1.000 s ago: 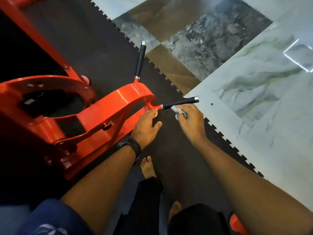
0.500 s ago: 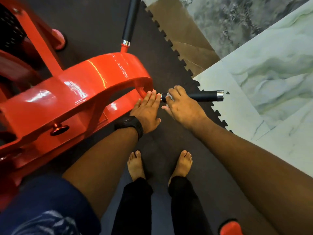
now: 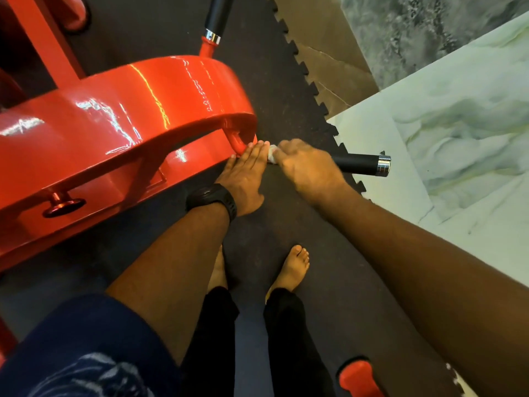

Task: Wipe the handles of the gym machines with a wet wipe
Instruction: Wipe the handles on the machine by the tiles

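A black handle (image 3: 357, 164) with a chrome end cap sticks out to the right from the red machine arm (image 3: 143, 110). My right hand (image 3: 306, 167) is curled over the handle's inner end and grips a white wet wipe (image 3: 272, 153) around it. My left hand (image 3: 246, 176) lies flat with straight fingers against the red stem where the handle joins the arm, just left of the wipe. A second black handle (image 3: 217, 15) points up from the top of the arm.
The red frame fills the left side, with a red knob (image 3: 63, 206) on its lower face. I stand barefoot on a black rubber mat (image 3: 315, 282); its toothed edge meets marble floor tiles (image 3: 458, 124) on the right. A red part (image 3: 357, 379) sits at the bottom edge.
The camera has come closer and tilted down. My right hand has slid with the wipe along the handle toward the red arm. My left hand stays flat at the handle's root.
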`<state>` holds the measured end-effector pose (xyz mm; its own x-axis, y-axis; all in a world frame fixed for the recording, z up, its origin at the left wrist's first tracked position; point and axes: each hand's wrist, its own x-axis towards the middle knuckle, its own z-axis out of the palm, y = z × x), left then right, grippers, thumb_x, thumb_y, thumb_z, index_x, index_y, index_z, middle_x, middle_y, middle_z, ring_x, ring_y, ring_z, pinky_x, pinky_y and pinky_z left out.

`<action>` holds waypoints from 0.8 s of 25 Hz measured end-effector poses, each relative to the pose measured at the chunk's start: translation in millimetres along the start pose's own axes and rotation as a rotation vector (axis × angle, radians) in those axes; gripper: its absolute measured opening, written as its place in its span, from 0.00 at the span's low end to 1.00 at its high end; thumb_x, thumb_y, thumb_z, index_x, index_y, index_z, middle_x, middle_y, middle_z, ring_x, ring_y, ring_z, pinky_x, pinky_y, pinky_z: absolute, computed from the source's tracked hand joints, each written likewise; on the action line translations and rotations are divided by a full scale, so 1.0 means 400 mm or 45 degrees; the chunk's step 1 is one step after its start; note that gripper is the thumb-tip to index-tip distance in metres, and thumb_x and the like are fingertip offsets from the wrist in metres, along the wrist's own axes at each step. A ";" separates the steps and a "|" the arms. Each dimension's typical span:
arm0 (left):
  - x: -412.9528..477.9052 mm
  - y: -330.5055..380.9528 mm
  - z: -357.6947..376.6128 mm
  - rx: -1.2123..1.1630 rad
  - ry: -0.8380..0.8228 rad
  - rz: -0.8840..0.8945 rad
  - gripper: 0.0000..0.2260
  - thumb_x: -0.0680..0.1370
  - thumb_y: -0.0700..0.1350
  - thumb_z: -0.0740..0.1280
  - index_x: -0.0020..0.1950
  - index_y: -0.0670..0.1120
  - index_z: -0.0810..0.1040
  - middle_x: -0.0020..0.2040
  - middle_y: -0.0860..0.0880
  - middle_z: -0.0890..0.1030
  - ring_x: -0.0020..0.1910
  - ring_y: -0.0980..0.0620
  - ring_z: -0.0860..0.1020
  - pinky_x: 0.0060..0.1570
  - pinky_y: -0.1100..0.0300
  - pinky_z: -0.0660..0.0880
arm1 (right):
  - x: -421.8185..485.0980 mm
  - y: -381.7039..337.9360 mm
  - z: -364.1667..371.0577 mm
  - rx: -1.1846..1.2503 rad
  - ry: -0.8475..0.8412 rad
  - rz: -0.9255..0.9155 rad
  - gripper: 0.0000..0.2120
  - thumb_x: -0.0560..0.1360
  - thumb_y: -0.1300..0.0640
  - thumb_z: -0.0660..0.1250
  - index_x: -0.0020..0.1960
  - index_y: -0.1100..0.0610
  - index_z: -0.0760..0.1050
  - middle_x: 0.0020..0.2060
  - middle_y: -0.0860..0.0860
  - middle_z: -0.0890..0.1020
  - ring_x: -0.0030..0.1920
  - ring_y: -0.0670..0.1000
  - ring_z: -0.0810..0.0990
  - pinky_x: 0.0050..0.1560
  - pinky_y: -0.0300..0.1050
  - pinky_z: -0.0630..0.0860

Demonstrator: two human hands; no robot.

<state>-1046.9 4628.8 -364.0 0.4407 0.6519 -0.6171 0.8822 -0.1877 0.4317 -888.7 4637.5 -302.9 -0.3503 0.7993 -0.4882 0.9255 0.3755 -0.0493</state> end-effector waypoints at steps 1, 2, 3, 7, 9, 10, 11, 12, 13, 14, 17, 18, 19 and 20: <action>0.003 -0.001 -0.001 -0.010 -0.004 0.010 0.47 0.75 0.43 0.69 0.81 0.48 0.35 0.82 0.51 0.37 0.80 0.51 0.38 0.77 0.49 0.40 | -0.003 0.022 -0.004 0.030 0.000 0.091 0.27 0.77 0.63 0.67 0.75 0.57 0.63 0.66 0.56 0.72 0.67 0.57 0.71 0.62 0.53 0.75; 0.005 -0.003 0.001 -0.021 -0.006 0.018 0.48 0.75 0.43 0.69 0.81 0.48 0.35 0.82 0.51 0.37 0.80 0.52 0.37 0.77 0.49 0.40 | -0.006 0.032 -0.006 0.059 -0.004 0.176 0.28 0.77 0.63 0.68 0.75 0.57 0.63 0.66 0.57 0.72 0.67 0.57 0.71 0.63 0.54 0.74; 0.004 -0.005 0.003 -0.028 -0.005 0.021 0.48 0.75 0.42 0.69 0.81 0.49 0.35 0.82 0.52 0.37 0.80 0.52 0.37 0.77 0.49 0.40 | -0.005 0.022 -0.006 0.074 0.006 0.208 0.29 0.77 0.63 0.68 0.75 0.57 0.63 0.66 0.57 0.72 0.68 0.57 0.71 0.64 0.55 0.74; 0.005 -0.002 0.003 -0.038 -0.007 0.014 0.48 0.74 0.40 0.68 0.81 0.49 0.35 0.82 0.52 0.37 0.80 0.52 0.37 0.77 0.49 0.40 | 0.016 0.007 -0.004 0.001 -0.004 0.074 0.18 0.78 0.63 0.65 0.67 0.56 0.71 0.58 0.57 0.76 0.58 0.57 0.76 0.55 0.52 0.76; 0.009 -0.004 0.003 -0.023 -0.008 0.014 0.49 0.74 0.40 0.68 0.81 0.49 0.34 0.82 0.53 0.37 0.80 0.53 0.37 0.77 0.50 0.40 | 0.018 0.088 -0.017 0.085 -0.057 0.318 0.12 0.80 0.61 0.64 0.62 0.55 0.75 0.52 0.57 0.79 0.48 0.57 0.77 0.53 0.52 0.76; 0.011 -0.007 0.007 -0.015 -0.004 0.010 0.49 0.74 0.40 0.69 0.81 0.50 0.34 0.81 0.54 0.37 0.80 0.53 0.37 0.77 0.50 0.40 | 0.014 0.104 -0.017 0.107 -0.056 0.413 0.11 0.80 0.61 0.63 0.62 0.54 0.76 0.50 0.57 0.80 0.46 0.58 0.78 0.53 0.52 0.76; 0.010 -0.007 0.009 -0.013 -0.005 -0.001 0.50 0.74 0.40 0.69 0.80 0.50 0.33 0.81 0.54 0.36 0.80 0.53 0.37 0.77 0.50 0.39 | 0.012 0.098 -0.010 0.128 0.008 0.413 0.13 0.79 0.62 0.62 0.61 0.54 0.78 0.50 0.57 0.80 0.47 0.59 0.79 0.52 0.52 0.76; 0.011 -0.004 0.011 -0.020 -0.007 -0.015 0.50 0.73 0.40 0.69 0.80 0.50 0.33 0.81 0.54 0.35 0.80 0.54 0.36 0.77 0.50 0.39 | 0.016 0.074 -0.011 0.120 0.033 0.333 0.14 0.78 0.63 0.62 0.61 0.54 0.78 0.51 0.57 0.80 0.49 0.61 0.80 0.50 0.52 0.76; 0.011 -0.002 0.014 -0.025 -0.009 -0.030 0.50 0.73 0.40 0.69 0.80 0.50 0.33 0.81 0.54 0.35 0.79 0.54 0.35 0.77 0.49 0.39 | 0.022 0.052 -0.014 0.110 0.000 0.255 0.15 0.78 0.64 0.62 0.62 0.54 0.78 0.52 0.57 0.80 0.50 0.61 0.80 0.49 0.51 0.76; 0.013 -0.001 0.014 -0.019 -0.013 -0.040 0.50 0.74 0.40 0.68 0.80 0.50 0.33 0.81 0.55 0.35 0.79 0.54 0.35 0.78 0.48 0.40 | 0.027 0.046 -0.022 0.116 -0.040 0.212 0.14 0.78 0.63 0.62 0.61 0.54 0.78 0.52 0.57 0.80 0.50 0.61 0.80 0.50 0.51 0.76; 0.013 -0.005 0.010 0.013 -0.011 -0.030 0.49 0.74 0.40 0.68 0.80 0.51 0.33 0.81 0.55 0.36 0.80 0.54 0.36 0.77 0.48 0.41 | 0.020 0.108 -0.051 0.196 -0.125 0.386 0.12 0.78 0.60 0.66 0.61 0.55 0.78 0.51 0.59 0.81 0.45 0.60 0.78 0.52 0.52 0.77; 0.012 -0.007 0.012 0.019 -0.002 -0.027 0.49 0.73 0.39 0.68 0.80 0.51 0.33 0.81 0.55 0.36 0.80 0.54 0.36 0.77 0.47 0.41 | 0.008 0.108 -0.050 0.153 -0.089 0.387 0.14 0.77 0.61 0.67 0.63 0.56 0.77 0.52 0.59 0.80 0.46 0.59 0.78 0.52 0.52 0.77; 0.010 -0.007 0.014 0.015 0.002 -0.031 0.50 0.73 0.39 0.68 0.80 0.50 0.34 0.81 0.55 0.36 0.80 0.54 0.36 0.77 0.47 0.41 | -0.009 0.089 -0.041 0.075 -0.048 0.342 0.16 0.77 0.63 0.67 0.65 0.57 0.75 0.54 0.58 0.79 0.50 0.59 0.78 0.53 0.52 0.77; 0.009 -0.005 0.016 0.002 0.007 -0.037 0.50 0.73 0.40 0.69 0.80 0.50 0.34 0.81 0.54 0.36 0.80 0.53 0.36 0.77 0.47 0.42 | -0.027 0.064 -0.036 0.014 -0.028 0.282 0.18 0.77 0.64 0.66 0.67 0.58 0.73 0.57 0.58 0.77 0.54 0.59 0.78 0.53 0.53 0.77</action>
<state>-1045.9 4626.9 -371.2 0.4141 0.6611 -0.6257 0.8949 -0.1699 0.4127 -863.2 4645.4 -286.3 -0.1351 0.8511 -0.5073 0.9811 0.1865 0.0515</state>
